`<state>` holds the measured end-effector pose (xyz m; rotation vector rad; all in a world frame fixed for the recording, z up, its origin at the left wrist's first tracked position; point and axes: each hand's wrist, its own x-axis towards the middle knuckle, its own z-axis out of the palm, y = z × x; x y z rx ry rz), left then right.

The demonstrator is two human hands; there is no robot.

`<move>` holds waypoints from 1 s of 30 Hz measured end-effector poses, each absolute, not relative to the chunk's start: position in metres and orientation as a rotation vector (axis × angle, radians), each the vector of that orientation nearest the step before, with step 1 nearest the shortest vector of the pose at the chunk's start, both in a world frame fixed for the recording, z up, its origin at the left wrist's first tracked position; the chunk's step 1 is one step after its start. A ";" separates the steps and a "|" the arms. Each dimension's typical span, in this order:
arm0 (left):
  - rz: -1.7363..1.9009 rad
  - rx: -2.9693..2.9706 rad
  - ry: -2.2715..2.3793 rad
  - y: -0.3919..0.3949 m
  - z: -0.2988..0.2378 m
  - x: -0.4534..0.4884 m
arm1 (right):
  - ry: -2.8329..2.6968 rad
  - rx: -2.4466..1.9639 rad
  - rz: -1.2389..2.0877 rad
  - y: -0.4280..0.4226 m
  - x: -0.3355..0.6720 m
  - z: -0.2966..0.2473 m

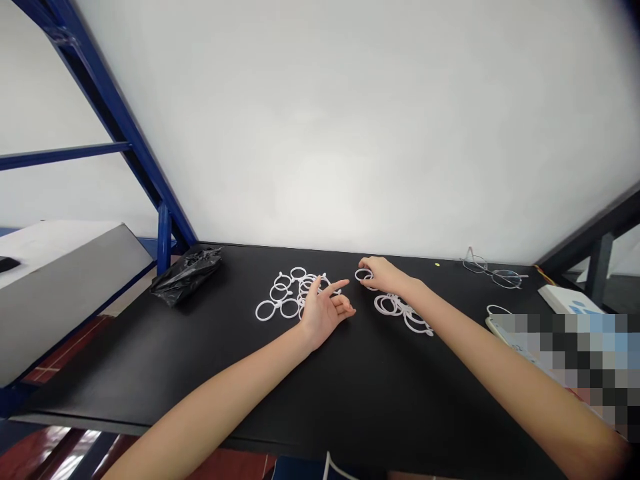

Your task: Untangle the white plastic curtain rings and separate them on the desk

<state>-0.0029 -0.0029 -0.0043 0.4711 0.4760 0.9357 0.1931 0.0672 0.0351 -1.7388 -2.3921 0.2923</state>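
Note:
On the black tabletop lies a loose heap of white plastic rings with small tabs. My left hand rests at the heap's right side, its fingers spread and its index finger pointing right, holding nothing. My right hand is farther back on the table, and its fingertips pinch a single white plastic ring. Part of that ring is hidden behind the fingers. A second, smaller cluster of white rings lies just below my right wrist.
A crumpled black plastic bag lies at the table's back left. Wire-rimmed eyeglasses, a tiny yellow object and a white book are at the back right. A pixelated patch covers the lower right. Blue metal framing stands left.

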 end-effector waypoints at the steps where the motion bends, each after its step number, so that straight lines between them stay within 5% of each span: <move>1: 0.935 0.473 0.480 -0.003 -0.004 -0.003 | -2.375 -1.748 0.279 0.068 0.192 0.035; 9: 0.897 0.555 0.515 -0.001 -0.004 0.000 | -2.118 -1.619 0.142 0.038 0.192 0.037; 15: 0.883 0.838 0.588 -0.005 -0.006 0.010 | -1.930 -0.955 -0.010 -0.030 0.176 0.005; 22: 0.985 1.509 0.669 -0.023 -0.007 0.010 | -1.850 -1.081 0.281 -0.058 0.162 -0.004; 30: 1.054 1.592 0.686 -0.027 -0.007 0.004 | -1.903 -0.982 0.304 -0.067 0.168 0.003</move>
